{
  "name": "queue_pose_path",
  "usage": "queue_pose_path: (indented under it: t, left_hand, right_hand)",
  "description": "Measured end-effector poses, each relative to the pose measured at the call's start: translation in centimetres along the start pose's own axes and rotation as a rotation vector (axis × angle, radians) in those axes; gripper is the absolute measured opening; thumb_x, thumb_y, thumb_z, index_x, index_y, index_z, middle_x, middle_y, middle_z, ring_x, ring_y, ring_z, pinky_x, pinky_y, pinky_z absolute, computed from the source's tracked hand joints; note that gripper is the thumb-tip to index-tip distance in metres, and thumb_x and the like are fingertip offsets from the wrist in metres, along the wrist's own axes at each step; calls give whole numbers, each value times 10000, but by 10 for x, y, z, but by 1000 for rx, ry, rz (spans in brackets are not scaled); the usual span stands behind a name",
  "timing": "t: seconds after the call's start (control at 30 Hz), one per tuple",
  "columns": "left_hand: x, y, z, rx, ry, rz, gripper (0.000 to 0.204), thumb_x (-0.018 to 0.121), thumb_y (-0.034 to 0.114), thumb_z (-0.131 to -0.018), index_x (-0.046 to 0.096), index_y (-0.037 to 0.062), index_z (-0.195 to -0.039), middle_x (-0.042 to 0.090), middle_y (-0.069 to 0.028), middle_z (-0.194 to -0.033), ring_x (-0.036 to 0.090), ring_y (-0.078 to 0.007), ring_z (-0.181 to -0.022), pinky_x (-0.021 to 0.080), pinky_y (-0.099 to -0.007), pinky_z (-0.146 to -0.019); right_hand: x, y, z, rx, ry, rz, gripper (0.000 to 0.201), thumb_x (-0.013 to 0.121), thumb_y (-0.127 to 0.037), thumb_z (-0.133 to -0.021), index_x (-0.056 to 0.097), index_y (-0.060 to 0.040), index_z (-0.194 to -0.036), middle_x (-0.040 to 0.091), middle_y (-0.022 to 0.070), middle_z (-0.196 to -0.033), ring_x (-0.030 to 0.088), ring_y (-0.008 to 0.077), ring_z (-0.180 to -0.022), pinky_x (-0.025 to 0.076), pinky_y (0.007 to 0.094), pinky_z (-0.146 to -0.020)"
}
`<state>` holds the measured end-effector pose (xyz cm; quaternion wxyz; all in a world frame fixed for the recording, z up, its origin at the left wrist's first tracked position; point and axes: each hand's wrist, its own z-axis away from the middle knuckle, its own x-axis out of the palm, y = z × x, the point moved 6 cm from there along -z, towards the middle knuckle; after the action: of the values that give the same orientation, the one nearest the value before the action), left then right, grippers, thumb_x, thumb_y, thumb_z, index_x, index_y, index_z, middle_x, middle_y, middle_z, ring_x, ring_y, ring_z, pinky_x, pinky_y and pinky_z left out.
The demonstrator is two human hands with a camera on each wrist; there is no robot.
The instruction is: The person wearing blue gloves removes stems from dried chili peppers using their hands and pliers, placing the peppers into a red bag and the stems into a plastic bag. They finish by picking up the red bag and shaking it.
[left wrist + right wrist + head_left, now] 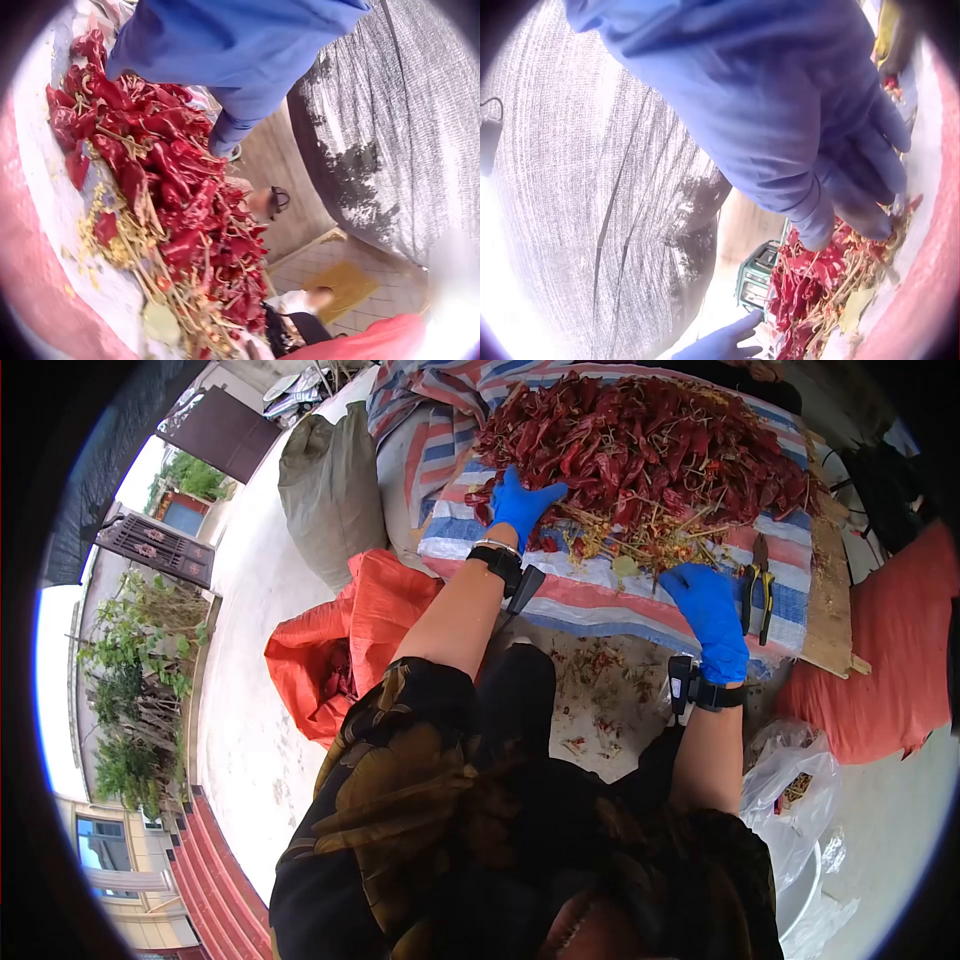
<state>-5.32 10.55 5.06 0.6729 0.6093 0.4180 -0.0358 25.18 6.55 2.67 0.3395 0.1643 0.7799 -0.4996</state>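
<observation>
A large heap of dried red chili peppers [640, 450] lies on a striped woven sheet [580, 598]. My left hand [522, 507], in a blue glove, reaches to the heap's left edge, thumb spread away from the fingers; its fingertips are partly hidden among the peppers. Along the front of the heap run loose stems and yellow seeds [625, 548]. My right hand [708, 605], also gloved in blue, is low over the right end of these scraps. In the right wrist view its fingers [877, 161] bend loosely downward, fingertips right at the stems, with no object visible in them.
Pliers [767, 602] with yellow-and-black handles lie right of my right hand, near the wooden board's edge [832, 610]. An open red sack [385, 610] stands at left, a grey-green sack [330, 490] behind it. Another red sack [880, 660] and a clear plastic bag [795, 790] are at right.
</observation>
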Motion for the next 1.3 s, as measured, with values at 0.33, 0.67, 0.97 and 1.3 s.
queue_pose_path:
  t: [0.33,0.67,0.97,1.3]
  left_hand:
    - [60,32,-33,227,238,-17,470,722,201,-640,503,106,-1045,427,-186,-1128,468,-357,-1013,400,-410,-879]
    - [103,92,26,503,59,349,305,699,66,-653,581,63,-934,433,-158,-1112,461,-299,-1020,414,-362,-859]
    - [98,113,56,557,-86,470,340,701,103,-693,634,158,-1022,352,-112,-1285,396,-243,-1169,408,-346,-911]
    - [57,117,74,942,190,64,248,739,122,-645,605,74,-847,462,-114,-1233,365,-269,-1198,376,-395,-933]
  right_hand:
    - [-2,-7,-12,-87,49,-48,200,606,-246,-747,606,-46,-759,570,152,-724,549,331,-689,424,403,-609]
    - [-6,-12,-9,-125,90,-25,215,608,-251,-753,612,-41,-794,583,155,-753,552,331,-717,422,402,-618]
    - [-22,-4,-11,86,182,-25,215,601,-242,-777,621,-43,-855,593,163,-798,573,325,-732,444,374,-656]
    - [-21,-33,-30,84,399,-309,443,662,-302,-760,551,-109,-1142,554,87,-951,539,197,-761,449,315,-703]
